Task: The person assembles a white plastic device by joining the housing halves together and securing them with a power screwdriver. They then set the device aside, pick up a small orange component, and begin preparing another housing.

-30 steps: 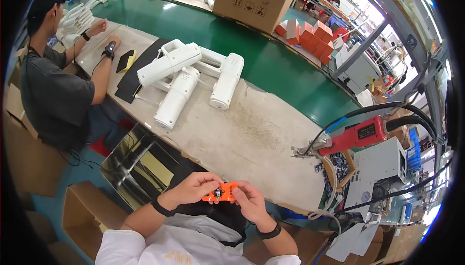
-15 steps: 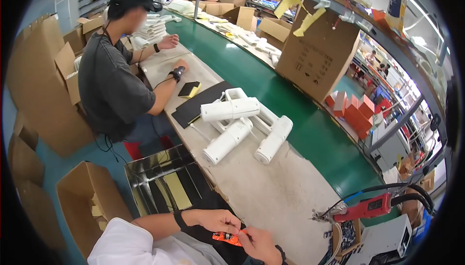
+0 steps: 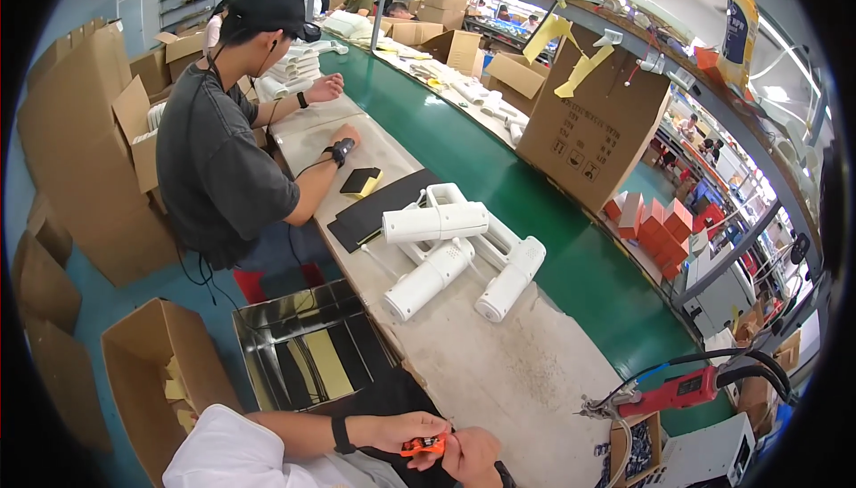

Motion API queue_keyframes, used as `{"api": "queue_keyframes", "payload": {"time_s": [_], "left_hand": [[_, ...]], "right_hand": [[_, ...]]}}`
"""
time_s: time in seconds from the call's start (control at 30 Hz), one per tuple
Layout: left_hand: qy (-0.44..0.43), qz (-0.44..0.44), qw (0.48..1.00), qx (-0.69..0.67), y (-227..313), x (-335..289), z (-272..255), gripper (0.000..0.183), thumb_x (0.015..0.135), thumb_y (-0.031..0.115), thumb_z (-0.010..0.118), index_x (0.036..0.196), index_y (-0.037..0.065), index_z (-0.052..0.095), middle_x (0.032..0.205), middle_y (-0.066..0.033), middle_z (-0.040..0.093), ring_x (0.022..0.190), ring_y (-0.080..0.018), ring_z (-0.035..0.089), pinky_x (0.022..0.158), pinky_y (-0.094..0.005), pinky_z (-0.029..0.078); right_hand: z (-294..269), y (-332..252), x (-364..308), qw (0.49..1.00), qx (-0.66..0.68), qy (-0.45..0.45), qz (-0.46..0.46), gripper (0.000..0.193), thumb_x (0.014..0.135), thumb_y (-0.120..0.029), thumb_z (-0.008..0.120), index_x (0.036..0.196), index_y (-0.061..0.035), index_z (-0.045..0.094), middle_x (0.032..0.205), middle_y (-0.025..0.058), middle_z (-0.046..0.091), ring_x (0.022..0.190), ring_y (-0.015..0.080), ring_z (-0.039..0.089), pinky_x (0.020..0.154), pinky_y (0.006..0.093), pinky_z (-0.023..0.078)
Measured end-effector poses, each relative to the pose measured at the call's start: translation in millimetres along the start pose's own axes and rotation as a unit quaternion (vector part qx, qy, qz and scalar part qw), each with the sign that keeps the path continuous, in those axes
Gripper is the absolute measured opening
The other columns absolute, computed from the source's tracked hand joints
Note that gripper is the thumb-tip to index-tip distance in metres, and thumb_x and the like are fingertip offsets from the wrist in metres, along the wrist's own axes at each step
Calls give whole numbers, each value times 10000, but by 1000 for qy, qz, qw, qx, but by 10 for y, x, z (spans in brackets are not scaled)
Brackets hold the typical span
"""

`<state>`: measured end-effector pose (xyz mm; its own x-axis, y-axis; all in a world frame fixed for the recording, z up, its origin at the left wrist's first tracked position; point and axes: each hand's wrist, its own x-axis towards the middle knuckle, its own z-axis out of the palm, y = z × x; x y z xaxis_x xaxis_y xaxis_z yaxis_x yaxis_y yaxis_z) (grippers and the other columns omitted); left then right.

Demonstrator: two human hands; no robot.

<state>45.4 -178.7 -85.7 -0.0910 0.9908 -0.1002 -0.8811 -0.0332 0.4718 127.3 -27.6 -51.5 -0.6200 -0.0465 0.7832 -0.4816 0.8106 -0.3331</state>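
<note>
Near the bottom edge, the left hand point(image 3: 392, 430) and right hand point(image 3: 473, 457) pinch a small orange part point(image 3: 423, 445) between them, near the worktop point(image 3: 499, 372). White housings point(image 3: 455, 252) lie farther away; a red tool point(image 3: 673, 390) hangs right.

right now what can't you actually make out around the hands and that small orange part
Head view only:
- small orange plastic part: mostly covered by the fingers of the left hand and right hand; its shape and detail are too small to tell.
- right hand: wrist cut off by the lower edge.
- red powered hand tool: its tip is too small to read.
- shiny metal tray: near corner hidden behind the left forearm.
</note>
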Motion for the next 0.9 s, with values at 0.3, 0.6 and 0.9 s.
{"api": "queue_keyframes", "payload": {"time_s": [0.3, 0.6, 0.9], "left_hand": [[-49, 40, 997, 54, -90, 2, 125, 460, 1008, 308, 432, 673, 13, 543, 554, -85, 548, 505, -198, 570, 477, -280, 470], [42, 105, 993, 15, -68, 0, 224, 462, 1016, 334, 408, 685, 30, 513, 574, -81, 517, 504, -204, 524, 534, -289, 453], [135, 306, 906, 259, 83, -67, 138, 351, 1017, 328, 418, 948, 20, 573, 1022, -34, 566, 889, -96, 503, 822, -277, 440]], "right_hand": [[47, -195, 54, 984, 87, -67, 143, 124, 878, -53, 560, 756, -39, 574, 658, 147, 574, 551, 350, 546, 494, 409, 430], [317, -278, -199, 928, 70, 166, 325, 192, 879, -135, 607, 755, 5, 563, 593, 78, 519, 533, 167, 523, 500, 287, 414], [267, -344, -18, 961, 134, -21, 243, 192, 929, -127, 540, 1038, 18, 601, 984, 212, 627, 875, 338, 633, 765, 357, 501]]}}
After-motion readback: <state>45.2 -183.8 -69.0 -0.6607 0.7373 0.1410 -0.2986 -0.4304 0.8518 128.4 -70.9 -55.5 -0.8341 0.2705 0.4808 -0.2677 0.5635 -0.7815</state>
